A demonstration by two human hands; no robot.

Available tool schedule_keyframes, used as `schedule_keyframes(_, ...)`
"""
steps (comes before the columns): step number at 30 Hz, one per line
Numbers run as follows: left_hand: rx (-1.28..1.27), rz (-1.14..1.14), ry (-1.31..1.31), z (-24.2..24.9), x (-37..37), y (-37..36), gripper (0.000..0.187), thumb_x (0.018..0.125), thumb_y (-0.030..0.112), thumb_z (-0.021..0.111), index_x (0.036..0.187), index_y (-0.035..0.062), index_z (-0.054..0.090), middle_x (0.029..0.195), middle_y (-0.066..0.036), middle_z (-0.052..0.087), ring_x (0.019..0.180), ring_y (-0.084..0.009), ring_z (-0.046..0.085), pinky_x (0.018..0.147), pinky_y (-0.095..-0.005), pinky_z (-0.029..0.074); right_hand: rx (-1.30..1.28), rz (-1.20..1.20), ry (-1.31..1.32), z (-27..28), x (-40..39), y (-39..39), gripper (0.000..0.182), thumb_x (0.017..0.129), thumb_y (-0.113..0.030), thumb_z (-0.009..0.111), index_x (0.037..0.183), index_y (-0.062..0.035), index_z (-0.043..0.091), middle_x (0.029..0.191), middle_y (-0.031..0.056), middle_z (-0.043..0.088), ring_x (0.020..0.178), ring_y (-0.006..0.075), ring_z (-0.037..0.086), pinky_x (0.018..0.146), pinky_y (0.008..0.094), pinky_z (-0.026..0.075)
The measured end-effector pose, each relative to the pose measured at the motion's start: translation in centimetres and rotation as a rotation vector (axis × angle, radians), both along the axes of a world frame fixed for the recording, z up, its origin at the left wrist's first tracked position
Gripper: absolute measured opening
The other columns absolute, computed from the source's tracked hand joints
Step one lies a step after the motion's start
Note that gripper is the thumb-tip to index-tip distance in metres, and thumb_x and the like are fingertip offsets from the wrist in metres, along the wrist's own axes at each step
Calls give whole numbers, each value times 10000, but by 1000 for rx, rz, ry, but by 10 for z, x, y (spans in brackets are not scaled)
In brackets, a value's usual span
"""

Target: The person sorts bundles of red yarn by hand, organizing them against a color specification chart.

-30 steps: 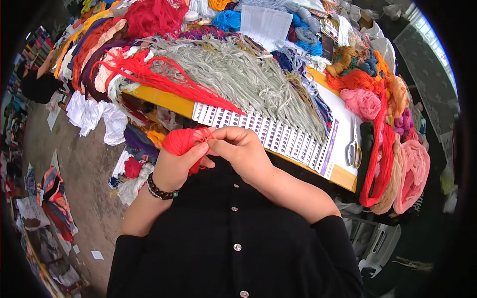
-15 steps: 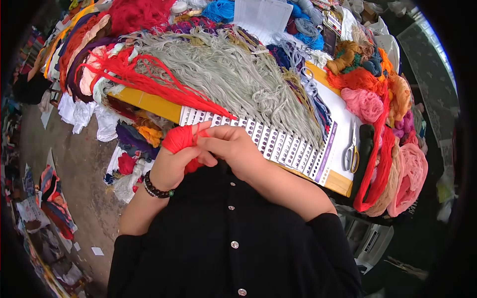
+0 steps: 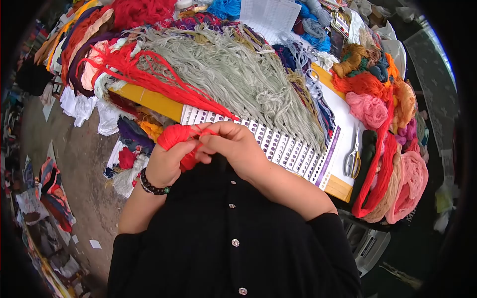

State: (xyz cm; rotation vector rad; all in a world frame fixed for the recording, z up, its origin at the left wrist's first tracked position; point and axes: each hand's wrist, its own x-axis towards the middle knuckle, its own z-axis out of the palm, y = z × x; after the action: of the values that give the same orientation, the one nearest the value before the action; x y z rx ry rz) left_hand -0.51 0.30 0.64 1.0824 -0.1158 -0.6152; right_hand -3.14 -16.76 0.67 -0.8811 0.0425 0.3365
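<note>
My left hand (image 3: 166,166) wraps around a bundle of red yarn (image 3: 175,136) held close to my chest. My right hand (image 3: 236,146) pinches strands of the same red yarn at the top of the bundle, fingers closed against the left hand. Both hands hover just in front of a white punched thread card (image 3: 293,149) lying on the yellow board (image 3: 149,99). A long red skein (image 3: 149,74) runs across the board from the left down toward my hands. Grey-green threads (image 3: 238,74) hang from the card's holes.
Scissors (image 3: 354,158) lie on the card's right end. Heaps of orange, pink and red yarn (image 3: 392,129) crowd the right side, blue and red skeins (image 3: 223,10) the far side. White cloth (image 3: 89,107) and scraps litter the floor at left.
My hands shifted slightly left and the red bundle turned a little in my left hand. The camera view drifted; the table contents did not move.
</note>
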Motion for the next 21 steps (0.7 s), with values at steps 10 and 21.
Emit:
schedule_keyframes(10,137,-121,-177,10,-2,-11,432,832,-3,457,1261,-49,459,827,-116,648,677,-148,622,638,-225,472,-147,21,82,-6,4,3,83,841,-70,603,807,2,629,652,9,569,535,69,454,544,228,395)
schedule_keyframes(21,198,-151,-81,8,0,0,474,836,108,506,1285,-34,459,848,-97,666,522,-95,564,603,-227,484,-46,33,-31,1,0,-3,97,854,-44,583,793,11,633,670,25,578,631,76,515,595,225,414)
